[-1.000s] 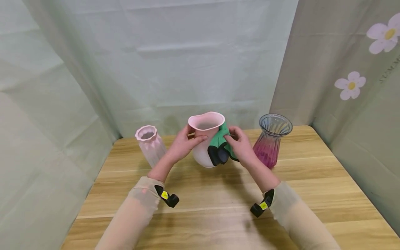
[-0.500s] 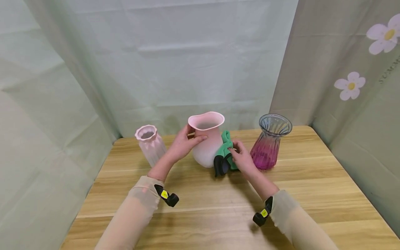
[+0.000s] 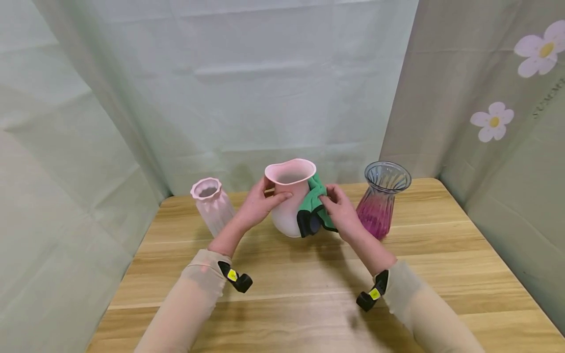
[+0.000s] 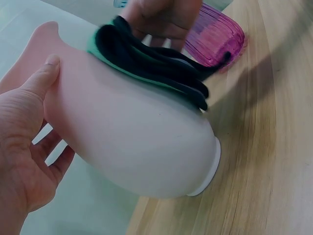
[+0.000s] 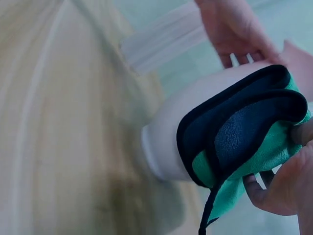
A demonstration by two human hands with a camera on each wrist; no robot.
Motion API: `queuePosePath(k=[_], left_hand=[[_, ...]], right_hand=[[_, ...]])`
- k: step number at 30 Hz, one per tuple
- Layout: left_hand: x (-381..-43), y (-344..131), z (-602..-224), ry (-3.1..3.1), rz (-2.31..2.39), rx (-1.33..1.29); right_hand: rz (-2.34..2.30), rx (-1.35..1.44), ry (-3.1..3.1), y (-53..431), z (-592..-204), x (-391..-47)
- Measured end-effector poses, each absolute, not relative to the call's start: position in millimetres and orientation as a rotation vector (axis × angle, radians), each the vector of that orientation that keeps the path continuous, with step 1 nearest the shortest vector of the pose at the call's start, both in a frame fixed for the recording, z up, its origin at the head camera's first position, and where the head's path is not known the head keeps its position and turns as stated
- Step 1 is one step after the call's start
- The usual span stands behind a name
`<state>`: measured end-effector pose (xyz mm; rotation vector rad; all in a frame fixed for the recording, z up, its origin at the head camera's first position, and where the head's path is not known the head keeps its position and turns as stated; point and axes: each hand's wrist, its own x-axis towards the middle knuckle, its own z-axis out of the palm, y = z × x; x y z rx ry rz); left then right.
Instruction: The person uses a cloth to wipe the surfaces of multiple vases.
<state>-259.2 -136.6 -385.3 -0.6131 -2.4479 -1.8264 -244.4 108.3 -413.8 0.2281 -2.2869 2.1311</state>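
1. Since the earlier frame, the right grip and green cloth have risen along the pink-white vase.
2. I read the left grip, holding the vase's neck, as steadying it; the right pinches the cloth against its side.
3. Count: one cloth, three vases; the held one's over the counter, between ribbed vase and glass vase.

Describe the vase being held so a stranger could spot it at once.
At the wooden table, look between the pale ribbed vase and the purple glass vase. There the left hand holds the pink-and-white vase. Its smooth, rounded body sets it apart from its ribbed neighbours.
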Motion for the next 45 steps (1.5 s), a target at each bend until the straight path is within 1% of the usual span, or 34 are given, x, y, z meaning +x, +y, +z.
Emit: queuePosePath(k=[9, 17, 23, 27, 31, 39, 45], left_hand=[[-260.3, -136.8, -386.1, -2.454, -1.802, -0.617], [-261.0, -137.2, -385.5, -2.437, -1.799, -0.639], [-261.4, -137.6, -385.8, -2.429, -1.793, -0.646], [-261.8, -137.2, -386.0, -2.446, -1.779, -0.637], [-261.5, -136.8, -386.1, -2.453, -1.782, -0.629], [-259.8, -136.4, -384.0, -2.450, -1.813, -0.633], [-259.0, -136.4, -384.5, -2.454, -1.813, -0.619]], right_hand=[[2.179, 0.287, -2.180, 105.8, -382.9, -246.6], [2.128, 0.254, -2.204, 100.8, -378.1, -245.6], [2.064, 0.295, -2.236, 99.7, -380.1, -245.8], [1.952, 0.322, -2.288, 101.9, -390.0, -245.7], [1.880, 0.274, -2.345, 104.7, -411.7, -244.7], [2.045, 0.015, -2.320, 103.5, -460.2, -238.2], [2.165, -0.064, -2.218, 100.5, -470.8, -236.7]])
